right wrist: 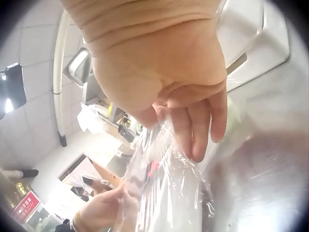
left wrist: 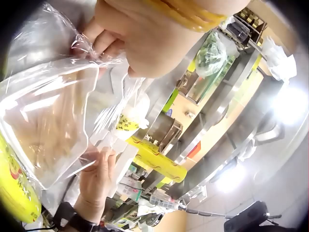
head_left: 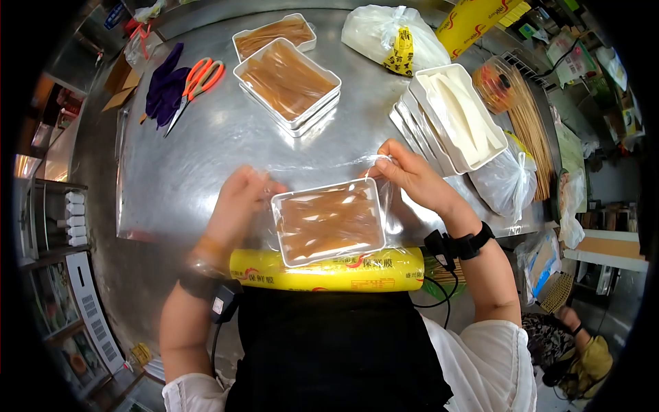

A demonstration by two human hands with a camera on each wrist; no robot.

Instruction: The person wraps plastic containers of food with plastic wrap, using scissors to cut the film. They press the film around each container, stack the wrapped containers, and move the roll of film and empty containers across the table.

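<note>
- Here, the left hand (head_left: 240,200) sits at the far left corner of a white tray (head_left: 336,257); it is blurred from above, but the left wrist view shows its fingers curled and grasping clear film (head_left: 316,165).
- Likewise, the right hand (head_left: 417,178) pinches the film between thumb and fingers just beyond the tray's far right corner; in the right wrist view its other fingers reach down along the film.
- The film runs between the two hands past the tray's far edge; it also lies over the tray, creased and shiny.
- The tray is in front of the person, between the forearms; brown strips (head_left: 328,218) fill it; its near edge overlaps a yellow roll (head_left: 343,276) in the view from above.
- Beyond it on the metal table (head_left: 192,154) stands a stack of filled trays (head_left: 318,110); another filled tray (head_left: 308,44) is just behind.
- To the left lie orange-handled scissors (head_left: 194,87), touching a purple cloth (head_left: 163,89).
- To the right are a stack of white trays (head_left: 458,118), a tied bag (head_left: 506,185) and thin sticks (head_left: 530,134); a white bag (head_left: 374,34) with yellow print and a second yellow roll (head_left: 475,26) stand at the far side.
</note>
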